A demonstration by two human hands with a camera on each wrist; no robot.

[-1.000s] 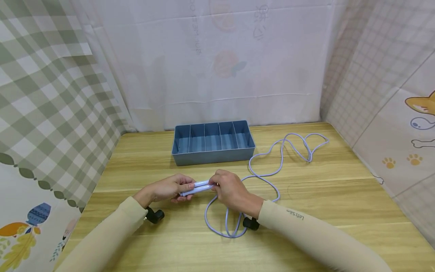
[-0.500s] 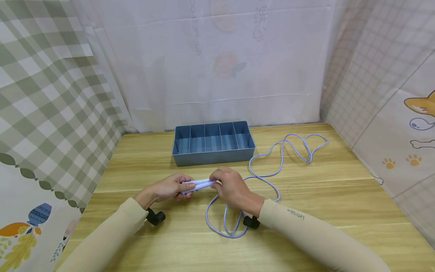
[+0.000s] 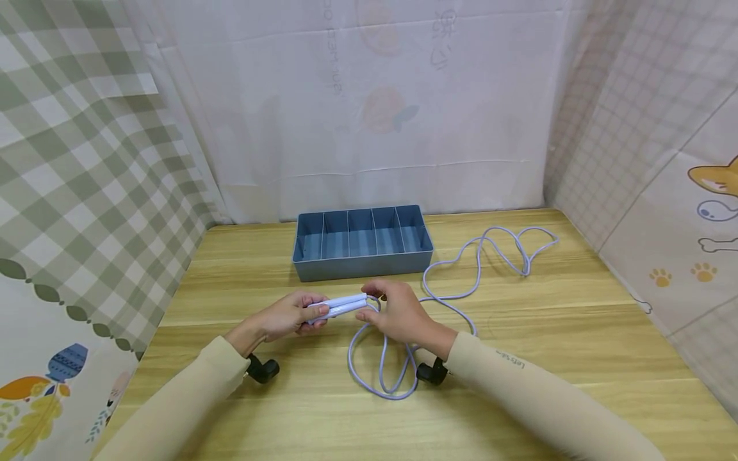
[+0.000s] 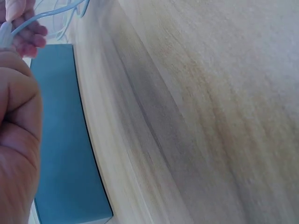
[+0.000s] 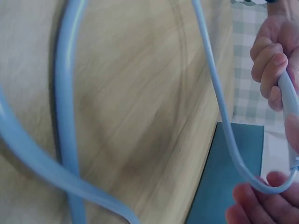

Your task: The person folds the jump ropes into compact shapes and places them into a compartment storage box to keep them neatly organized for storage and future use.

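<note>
A pale lavender jump rope has its two handles (image 3: 346, 303) side by side in my left hand (image 3: 291, 315), whose thumb lies over them. The handles point right and slightly up, their cord ends free of the left hand. My right hand (image 3: 398, 312) is at those ends, thumb and fingers parted around them and the cord. In the right wrist view, the cord (image 5: 219, 93) loops past the right fingertips (image 5: 250, 198) to a handle (image 5: 289, 100). The left wrist view shows a handle tip (image 4: 5, 33) beyond the left fist; most of the handles are hidden there.
Behind the hands stands a blue-grey box (image 3: 363, 265) with several compartments. The rope's cord (image 3: 448, 298) lies in loose loops across the wooden table (image 3: 548, 346), from below the right hand to the back right. Patterned cloth hangs on the sides, with pale cloth at the back.
The handles have tilted up at their right end. My right fingers have loosened from the pinch on the handle ends and spread apart, so the ends now show. The left hand keeps its hold.
</note>
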